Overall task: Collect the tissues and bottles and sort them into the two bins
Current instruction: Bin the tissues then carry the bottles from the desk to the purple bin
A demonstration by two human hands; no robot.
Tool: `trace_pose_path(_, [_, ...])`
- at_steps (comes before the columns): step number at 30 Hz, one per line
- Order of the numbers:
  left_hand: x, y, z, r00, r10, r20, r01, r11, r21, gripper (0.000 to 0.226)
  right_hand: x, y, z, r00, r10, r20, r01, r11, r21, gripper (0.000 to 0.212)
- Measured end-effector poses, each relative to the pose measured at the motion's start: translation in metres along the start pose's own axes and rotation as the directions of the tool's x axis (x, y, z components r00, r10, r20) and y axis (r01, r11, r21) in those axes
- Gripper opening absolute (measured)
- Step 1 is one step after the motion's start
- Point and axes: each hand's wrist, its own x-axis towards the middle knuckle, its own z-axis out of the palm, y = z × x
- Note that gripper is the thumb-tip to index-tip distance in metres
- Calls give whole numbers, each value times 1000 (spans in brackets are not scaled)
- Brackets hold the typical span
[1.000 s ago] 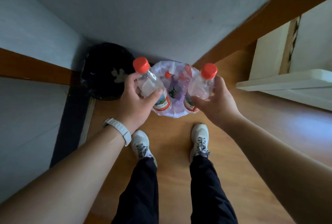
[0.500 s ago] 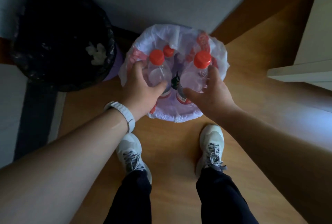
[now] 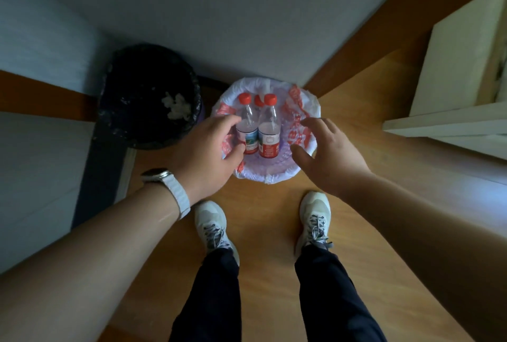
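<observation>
Two clear bottles with red caps, the left bottle (image 3: 247, 129) and the right bottle (image 3: 270, 133), stand side by side inside the bin with the white, red-printed liner (image 3: 307, 105). A third red cap (image 3: 258, 100) shows behind them. My left hand (image 3: 208, 155) hovers at the bin's left rim, fingers loosely spread beside the left bottle; whether they touch it I cannot tell. My right hand (image 3: 326, 155) is over the right rim with spread fingers, holding nothing. A crumpled white tissue (image 3: 177, 105) lies in the black-lined bin (image 3: 131, 111) to the left.
Both bins stand on the wooden floor against a grey wall (image 3: 247, 26). My two feet in white shoes (image 3: 211, 226) are just in front of the white bin. A pale cabinet or shelf edge (image 3: 444, 122) juts in at the right.
Both hands lowered the bottles into the white-lined bin and let them go. The right hand has drawn back to the right, the left hand has loosened.
</observation>
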Motion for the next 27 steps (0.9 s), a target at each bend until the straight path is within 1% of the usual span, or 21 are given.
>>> trace_pose_path(4, [-13, 37, -57, 988, 153, -21, -148, 976, 161, 42, -25, -39, -59, 993, -113, -23, 107, 980, -166, 51])
trace_pose_path(7, [-24, 65, -100, 976, 217, -27, -205, 949, 242, 40, -46, -70, -102, 984, -170, -43, 154, 956, -250, 49])
trace_pose_path(12, [-47, 110, -168, 956, 292, -30, -268, 910, 315, 41, -88, -121, -171, 972, -214, -94, 170, 923, -344, 47])
trace_pose_path(15, [-60, 136, -206, 941, 336, -32, -306, 889, 342, 42, -115, -148, -209, 966, -219, -135, 150, 906, -396, 49])
trace_pose_path(20, [-75, 177, -266, 912, 410, -31, -364, 841, 400, 47, -163, -188, -265, 964, -181, -194, 83, 900, -428, 52])
trace_pose_path(22, [-80, 195, -283, 891, 454, -4, -410, 809, 422, 49, -186, -200, -284, 960, -172, -223, 60, 899, -434, 51])
trace_pose_path(25, [-87, 223, -303, 854, 520, 33, -473, 748, 465, 51, -218, -209, -307, 934, -194, -300, 53, 906, -421, 43])
trace_pose_path(27, [-92, 244, -313, 822, 568, 53, -517, 703, 488, 51, -238, -209, -322, 930, -178, -321, 24, 902, -431, 47])
